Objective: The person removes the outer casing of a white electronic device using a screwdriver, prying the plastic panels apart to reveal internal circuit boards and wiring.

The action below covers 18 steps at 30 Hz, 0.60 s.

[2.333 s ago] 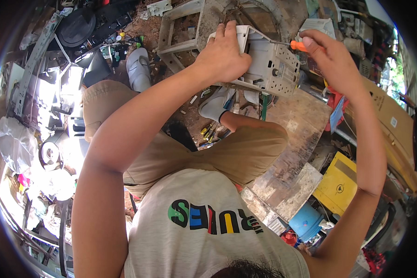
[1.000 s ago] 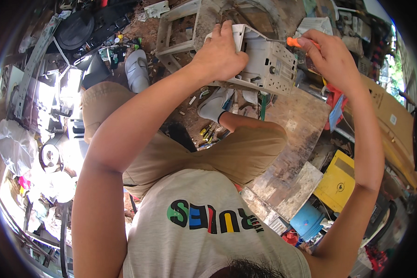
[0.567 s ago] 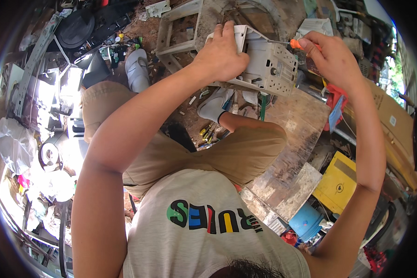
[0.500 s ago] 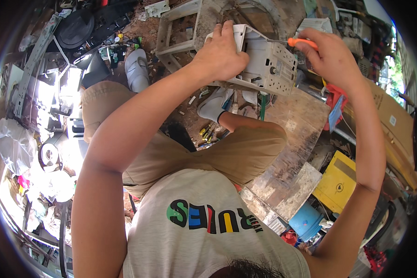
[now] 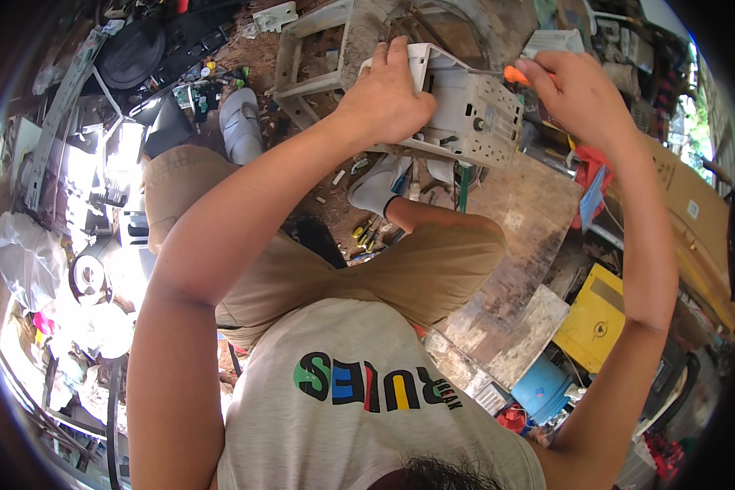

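Observation:
My left hand (image 5: 390,98) grips the near left side of a pale plastic casing (image 5: 488,122), its fingers lying over the top edge and the thumb on the inner wall. The box-shaped casing is tilted, with holes and a round knob on its right face. In my right hand (image 5: 576,90) is a screwdriver with an orange handle (image 5: 516,75), pinched between thumb and fingers. Its thin shaft points left at the casing's upper right edge; whether the tip touches a screw cannot be made out.
Behind the casing stands a dirty grey frame (image 5: 310,86). A worn wooden board (image 5: 518,220) lies to the right of my knee, beside a yellow box (image 5: 592,318) and a blue bucket (image 5: 541,390). Small yellow-handled tools (image 5: 365,237) and scraps litter the floor.
My right hand has turned a little around the screwdriver handle, so less of the orange shows. My left hand and the casing are nearly where they were.

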Tool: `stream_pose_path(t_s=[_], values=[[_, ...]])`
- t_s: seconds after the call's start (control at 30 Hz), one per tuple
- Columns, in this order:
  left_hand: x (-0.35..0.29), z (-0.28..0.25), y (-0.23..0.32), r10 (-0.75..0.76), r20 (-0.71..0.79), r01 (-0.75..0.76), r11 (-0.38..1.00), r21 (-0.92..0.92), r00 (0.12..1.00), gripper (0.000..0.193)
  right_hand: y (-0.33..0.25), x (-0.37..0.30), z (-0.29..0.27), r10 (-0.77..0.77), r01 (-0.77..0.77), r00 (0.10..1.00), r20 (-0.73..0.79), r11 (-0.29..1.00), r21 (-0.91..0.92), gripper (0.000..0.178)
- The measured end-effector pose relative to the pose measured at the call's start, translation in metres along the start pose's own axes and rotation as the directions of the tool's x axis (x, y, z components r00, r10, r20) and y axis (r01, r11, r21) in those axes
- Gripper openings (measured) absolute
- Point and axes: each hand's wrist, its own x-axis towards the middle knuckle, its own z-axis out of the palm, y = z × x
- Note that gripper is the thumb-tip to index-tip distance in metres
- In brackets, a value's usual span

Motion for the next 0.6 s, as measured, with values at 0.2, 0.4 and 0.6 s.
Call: stream_pose_path(t_s=[0.2,0.4,0.6], values=[[0.001,-0.001,0.002,-0.017,0.008,0.017,1.000,0.004,1.000,0.093,0.022,0.000,0.019,-0.473,0.512,0.779,-0.413,0.859,-0.018,0.018],[0.000,-0.001,0.005,-0.038,0.008,0.038,0.999,0.004,0.999,0.093,0.035,-0.010,0.049,-0.163,0.362,0.865,-0.475,0.858,0.365,0.031],[0.004,-0.005,0.012,0.435,-0.259,-0.252,0.813,0.526,0.863,0.090,0.025,-0.006,0.078,-0.067,0.508,0.706,-0.705,0.741,0.439,0.031]])
